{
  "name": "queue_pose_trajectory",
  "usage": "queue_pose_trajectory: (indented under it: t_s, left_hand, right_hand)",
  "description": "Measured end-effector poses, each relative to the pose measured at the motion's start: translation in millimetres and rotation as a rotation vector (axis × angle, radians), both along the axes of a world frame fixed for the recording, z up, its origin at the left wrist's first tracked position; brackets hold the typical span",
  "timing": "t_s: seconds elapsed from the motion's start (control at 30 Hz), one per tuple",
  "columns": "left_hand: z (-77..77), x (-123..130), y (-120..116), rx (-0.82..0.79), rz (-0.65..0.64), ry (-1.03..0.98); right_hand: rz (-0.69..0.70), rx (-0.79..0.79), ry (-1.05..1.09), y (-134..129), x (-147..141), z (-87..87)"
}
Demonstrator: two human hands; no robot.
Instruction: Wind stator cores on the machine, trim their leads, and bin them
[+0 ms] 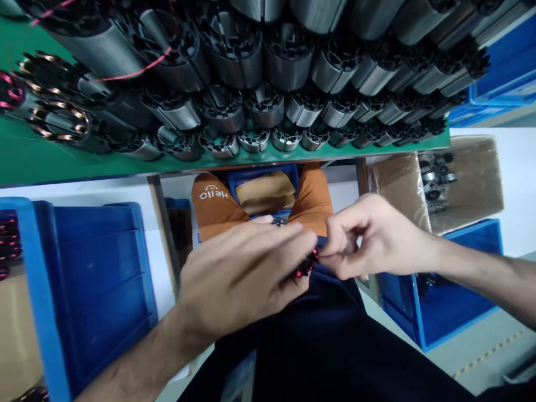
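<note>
Over my lap, my left hand (251, 268) wraps round a motor stator (307, 264). Only its end shows, with red wire windings and black edges; my fingers cover the body. At that same end my right hand (368, 240) has thumb and forefinger pinched together. What lies between those fingertips, if anything, is too small to make out. Above my knees, many metal stators (288, 61) with black slotted ends stand in rows on the green table (84, 164).
Two stators with copper windings (61, 121) stand at the table's left. Blue crates flank me, one at left (96, 279) and one at right (456, 318). A cardboard box (469, 184) of parts sits above the right crate. Beneath the table is a blue bin (234, 180) with cardboard.
</note>
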State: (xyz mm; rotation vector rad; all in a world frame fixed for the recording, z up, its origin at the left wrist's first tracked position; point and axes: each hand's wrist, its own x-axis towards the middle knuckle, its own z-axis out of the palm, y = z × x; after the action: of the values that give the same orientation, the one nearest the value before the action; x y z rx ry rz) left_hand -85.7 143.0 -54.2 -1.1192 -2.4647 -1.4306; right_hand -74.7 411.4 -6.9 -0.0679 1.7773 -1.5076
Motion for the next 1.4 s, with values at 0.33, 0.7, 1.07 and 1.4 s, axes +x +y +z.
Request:
queue_pose_trajectory:
  t_s: [0.33,0.7,1.07,1.4]
  left_hand:
    - [-12.4,-2.3,-3.0,0.099,-0.014,-0.136]
    - [-9.4,8.5,6.0,-0.061,-0.09,0.029]
    - [-15.4,1.7,5.2,0.109,-0.061,-0.048]
    - [-10.5,10.3,8.1,-0.019,-0.036,-0.065]
  right_hand:
    - [-0.025,0.068,0.227,28.9,-21.1,14.8]
    - [0.003,0.073,0.138,12.9,5.6,-7.0]
    - [-0.105,-0.087,-0.109,35.2,-6.7,-8.3]
    - [0.078,0.113,0.4,11.9,2.3,3.1]
